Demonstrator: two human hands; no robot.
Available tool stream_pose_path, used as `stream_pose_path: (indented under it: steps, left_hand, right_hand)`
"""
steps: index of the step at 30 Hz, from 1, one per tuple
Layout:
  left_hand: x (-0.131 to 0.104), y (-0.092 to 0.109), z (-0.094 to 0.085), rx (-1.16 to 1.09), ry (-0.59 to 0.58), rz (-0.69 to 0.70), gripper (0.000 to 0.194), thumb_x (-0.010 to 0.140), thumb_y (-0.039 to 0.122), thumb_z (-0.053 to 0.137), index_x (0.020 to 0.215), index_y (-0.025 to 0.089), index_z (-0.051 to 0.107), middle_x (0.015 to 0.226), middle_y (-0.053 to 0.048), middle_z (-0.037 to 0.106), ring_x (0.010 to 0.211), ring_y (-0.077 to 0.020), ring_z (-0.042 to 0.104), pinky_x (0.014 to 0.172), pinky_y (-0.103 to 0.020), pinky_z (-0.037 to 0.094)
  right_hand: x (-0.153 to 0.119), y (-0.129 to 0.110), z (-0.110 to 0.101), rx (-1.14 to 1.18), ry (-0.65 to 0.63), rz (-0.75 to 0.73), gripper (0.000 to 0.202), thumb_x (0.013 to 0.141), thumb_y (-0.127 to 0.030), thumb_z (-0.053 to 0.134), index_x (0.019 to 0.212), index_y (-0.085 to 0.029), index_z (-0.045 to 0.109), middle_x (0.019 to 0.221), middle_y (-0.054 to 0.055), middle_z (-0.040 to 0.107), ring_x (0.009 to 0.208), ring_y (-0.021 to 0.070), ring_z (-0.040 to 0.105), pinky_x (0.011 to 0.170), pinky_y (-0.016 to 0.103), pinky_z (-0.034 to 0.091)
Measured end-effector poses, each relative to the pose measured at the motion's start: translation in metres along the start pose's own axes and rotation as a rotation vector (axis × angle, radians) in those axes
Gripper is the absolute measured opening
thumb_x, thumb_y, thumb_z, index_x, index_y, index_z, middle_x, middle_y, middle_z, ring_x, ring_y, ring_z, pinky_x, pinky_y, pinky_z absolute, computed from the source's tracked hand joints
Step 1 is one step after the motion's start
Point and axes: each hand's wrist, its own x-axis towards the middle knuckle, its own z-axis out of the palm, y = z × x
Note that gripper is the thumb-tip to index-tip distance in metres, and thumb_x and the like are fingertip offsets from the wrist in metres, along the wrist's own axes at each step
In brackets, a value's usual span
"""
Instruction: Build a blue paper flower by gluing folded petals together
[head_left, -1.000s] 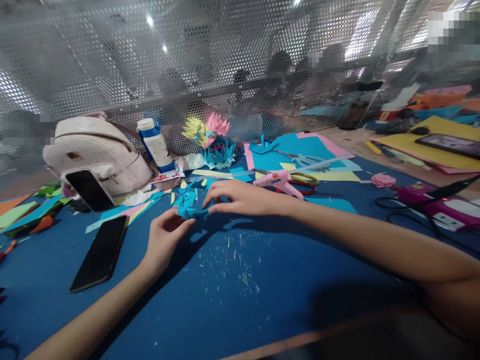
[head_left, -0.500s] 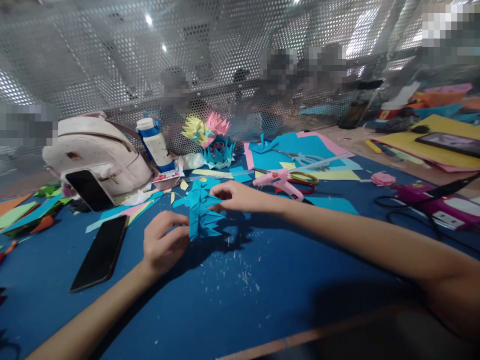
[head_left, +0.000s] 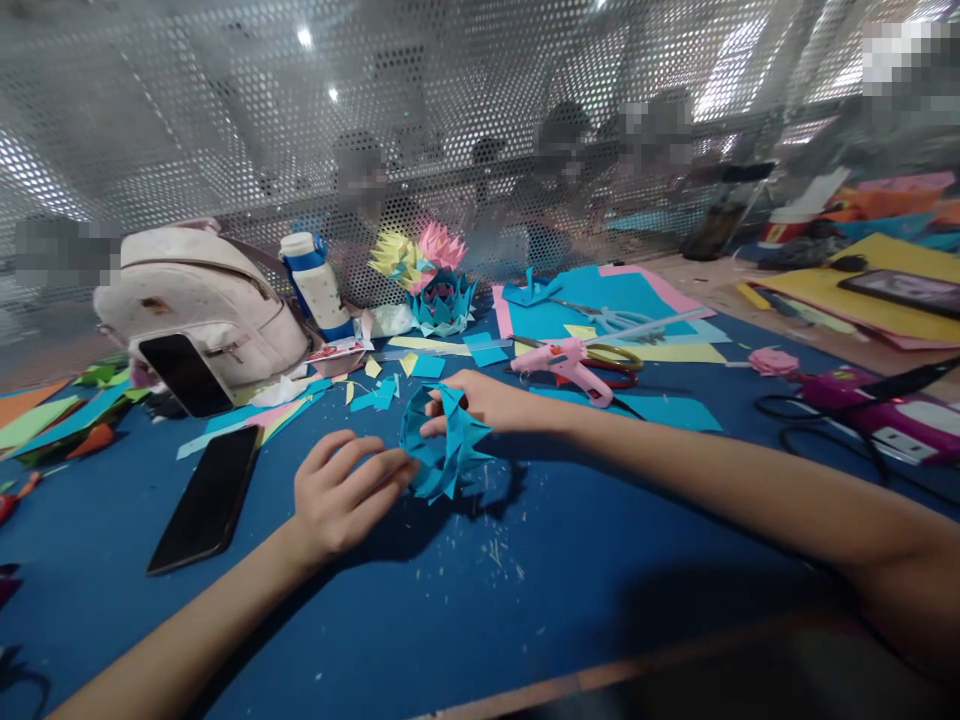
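A: What do you have on your screen?

B: A ring (head_left: pixel 454 450) of folded blue paper, about the middle of the frame. Sharp points stick out from it, mostly toward the right, and its opening faces left, so I can see some way into the hollow.

A: Is it lying on the table (head_left: pixel 337 630)?

B: No, I have it tipped on its side above the blue top; its shadow (head_left: pixel 510 490) falls to the lower right.

A: How does it sit in the grip?

B: My left hand (head_left: pixel 351 490) meets its lower left edge, and I read thumb and forefinger as pinched on the rim there. My right hand (head_left: pixel 487 400) is at the upper right, behind the points, with fingertips showing through the opening. Paper covers part of those fingers, so I can't tell whether they are clamped or only resting against it.

A: And the pose?

B: The left forearm (head_left: pixel 202 620) rises from the lower left corner, back of the hand toward me, fingers bent. The right forearm (head_left: pixel 720 480) crosses in from the right edge, fingers curled leftward.

A: Anything close by?

B: The pink glue gun (head_left: pixel 562 362), just above the right wrist, and a dark phone (head_left: pixel 206 500) flat at left.
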Motion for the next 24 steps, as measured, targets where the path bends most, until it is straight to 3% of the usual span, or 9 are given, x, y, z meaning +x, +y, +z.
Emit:
stream_pose_path:
  steps: [5, 14, 18, 24]
  left_hand:
    - [0.004, 0.003, -0.002, -0.144, -0.130, -0.106, 0.016, 0.087, 0.017, 0.065, 0.079, 0.028, 0.074, 0.085, -0.003, 0.078, 0.080, -0.0212, 0.071, 0.078, -0.035, 0.049]
    - [0.015, 0.009, -0.003, -0.014, 0.051, 0.177, 0.013, 0.088, 0.008, 0.063, 0.081, 0.016, 0.069, 0.079, -0.006, 0.075, 0.074, -0.0186, 0.071, 0.071, -0.032, 0.054]
    - [0.013, 0.009, 0.000, -0.022, 0.080, 0.211, 0.009, 0.088, 0.006, 0.063, 0.081, 0.010, 0.066, 0.079, -0.008, 0.073, 0.075, -0.0188, 0.070, 0.070, -0.033, 0.055]
    - [0.011, 0.009, 0.000, -0.043, 0.059, 0.229, 0.009, 0.089, 0.004, 0.062, 0.082, 0.010, 0.065, 0.083, -0.009, 0.074, 0.078, -0.0191, 0.070, 0.072, -0.033, 0.057]
  right_hand:
    - [-0.005, -0.002, 0.006, 0.137, -0.009, 0.015, 0.026, 0.072, -0.030, 0.076, 0.069, -0.016, 0.054, 0.065, -0.004, 0.051, 0.059, 0.0085, 0.043, 0.053, 0.023, 0.036]
    - [-0.001, 0.019, 0.013, 0.120, -0.016, -0.083, 0.027, 0.075, -0.033, 0.072, 0.068, -0.015, 0.054, 0.064, -0.005, 0.050, 0.057, 0.0080, 0.042, 0.053, 0.022, 0.035]
    - [-0.001, 0.019, 0.014, 0.139, 0.013, -0.088, 0.031, 0.072, -0.035, 0.075, 0.066, -0.016, 0.051, 0.062, -0.006, 0.048, 0.057, 0.0082, 0.042, 0.052, 0.021, 0.035]
    - [-0.001, 0.015, 0.016, 0.145, -0.005, -0.094, 0.036, 0.074, -0.039, 0.075, 0.065, -0.016, 0.048, 0.063, -0.006, 0.046, 0.059, 0.0086, 0.040, 0.054, 0.022, 0.034]
